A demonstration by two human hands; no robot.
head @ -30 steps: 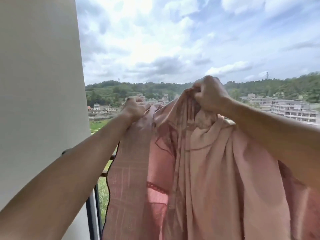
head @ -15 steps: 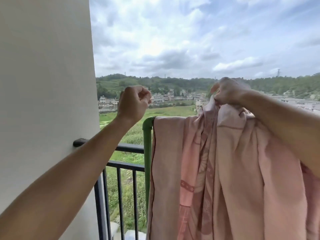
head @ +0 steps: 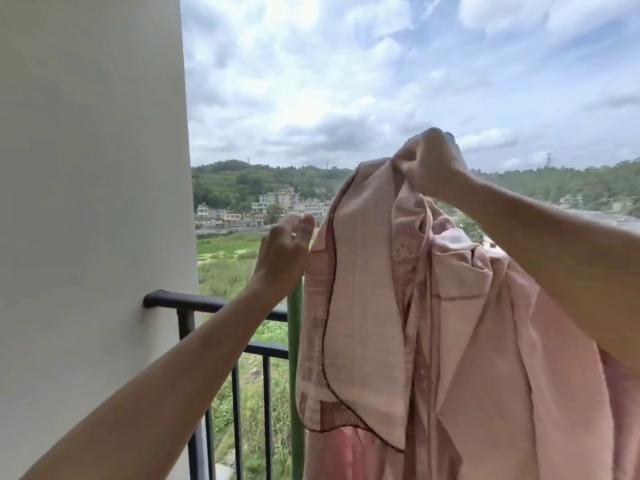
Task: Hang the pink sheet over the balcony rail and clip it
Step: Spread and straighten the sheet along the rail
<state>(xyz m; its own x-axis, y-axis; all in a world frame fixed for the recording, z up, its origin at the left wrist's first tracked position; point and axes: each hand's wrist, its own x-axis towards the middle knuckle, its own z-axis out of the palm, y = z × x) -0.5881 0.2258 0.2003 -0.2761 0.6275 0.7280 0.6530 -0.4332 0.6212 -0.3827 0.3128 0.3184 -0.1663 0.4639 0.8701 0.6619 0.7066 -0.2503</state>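
Note:
The pink sheet [head: 450,323] with a dark trimmed edge hangs in bunched folds at the right half of the view, in front of the green pole [head: 295,341]. My right hand [head: 429,164] grips a gathered top part of the sheet and holds it high above the rail. My left hand [head: 284,254] is beside the sheet's left edge with fingers loosely spread, holding nothing. The black balcony rail [head: 194,301] runs from the wall to behind the sheet. No clip is in view.
A cream wall [head: 90,220] fills the left side, where the rail is fixed. Black vertical bars [head: 237,417] stand under the rail. Beyond lie green fields, buildings and hills under a cloudy sky.
My left hand has let go of the sheet, dropped lower and opened its fingers. My right hand has lifted its bunch of sheet higher.

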